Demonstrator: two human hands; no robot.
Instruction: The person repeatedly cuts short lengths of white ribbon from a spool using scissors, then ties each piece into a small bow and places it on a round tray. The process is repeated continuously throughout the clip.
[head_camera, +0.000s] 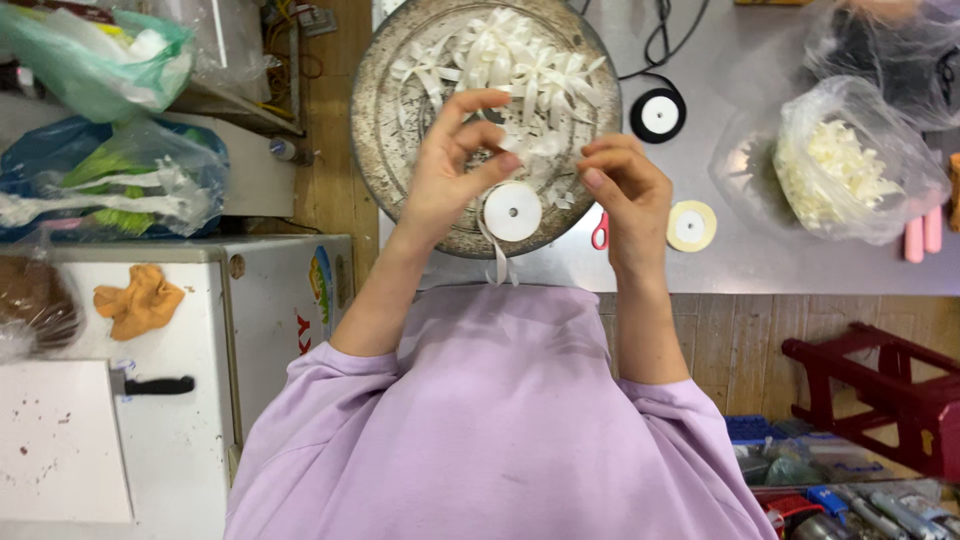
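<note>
My left hand and my right hand are raised over a round metal tray that holds a heap of white ribbon bows. The fingers of both hands pinch a short piece of white ribbon stretched between them. A white ribbon spool sits at the tray's near rim, just under my left palm, with a loose ribbon tail hanging down. Red-handled scissors lie partly hidden under my right hand.
On the grey table lie a black ribbon spool, a cream spool, a clear bag of white bows and pink sticks. Plastic bags and a white cabinet stand at left; a dark red stool at right.
</note>
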